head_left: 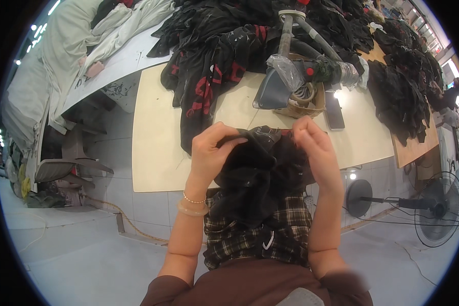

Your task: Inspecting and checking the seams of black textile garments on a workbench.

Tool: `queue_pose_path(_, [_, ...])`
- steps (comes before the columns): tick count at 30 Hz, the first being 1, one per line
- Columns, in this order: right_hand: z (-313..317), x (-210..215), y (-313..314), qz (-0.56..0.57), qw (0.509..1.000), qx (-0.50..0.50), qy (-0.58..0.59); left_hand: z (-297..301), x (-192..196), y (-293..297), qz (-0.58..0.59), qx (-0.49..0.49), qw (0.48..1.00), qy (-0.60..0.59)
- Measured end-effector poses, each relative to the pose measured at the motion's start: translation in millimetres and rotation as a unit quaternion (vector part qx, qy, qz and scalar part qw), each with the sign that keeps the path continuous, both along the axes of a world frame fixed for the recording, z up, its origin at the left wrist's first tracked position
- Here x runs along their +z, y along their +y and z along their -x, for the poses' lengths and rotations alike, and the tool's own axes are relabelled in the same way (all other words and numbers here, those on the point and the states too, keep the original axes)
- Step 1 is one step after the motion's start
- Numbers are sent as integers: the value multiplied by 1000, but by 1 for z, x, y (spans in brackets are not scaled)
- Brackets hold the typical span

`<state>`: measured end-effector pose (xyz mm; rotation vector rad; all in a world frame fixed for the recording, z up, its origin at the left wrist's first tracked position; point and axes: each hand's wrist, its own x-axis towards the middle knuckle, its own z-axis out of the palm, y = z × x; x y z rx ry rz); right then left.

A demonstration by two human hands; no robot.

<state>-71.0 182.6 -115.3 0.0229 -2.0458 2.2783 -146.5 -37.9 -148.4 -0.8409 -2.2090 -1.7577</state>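
A black garment (255,176) hangs between my hands over my lap, its upper edge at the near side of the pale table. My left hand (212,149) is closed, pinching that edge between thumb and fingers. Closed as well, my right hand (315,145) grips the garment's right part, close to a small red patch. Its fingertips are partly hidden. The cloth sags in loose folds onto plaid fabric (224,245) over my legs.
Beyond the garment, the pale table (155,127) bears a heap of black and red clothes (209,61), a lamp-like device on tubes (275,89), a small box (311,104) and a phone (334,113). A standing fan (436,209) is right; a grey chair (61,170) is left.
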Motion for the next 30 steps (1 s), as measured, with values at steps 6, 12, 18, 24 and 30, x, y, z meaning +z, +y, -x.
queue_pose_path(6, [8,-11,-40,-271,961,-43,29,-2,5,17,47,44,991,117])
queue_pose_path(12, [21,-32,-52,-299,933,-169,104,4,-4,30,16,87,987,137])
queue_pose_path(18, [28,-45,-49,-360,875,-260,194,-2,-14,41,2,144,984,106])
queue_pose_path(24, [36,-38,-53,-267,905,-289,159,4,-13,45,-44,135,989,38])
queue_pose_path(30, [37,-39,-54,-171,940,-279,101,5,-11,47,-55,114,992,-7])
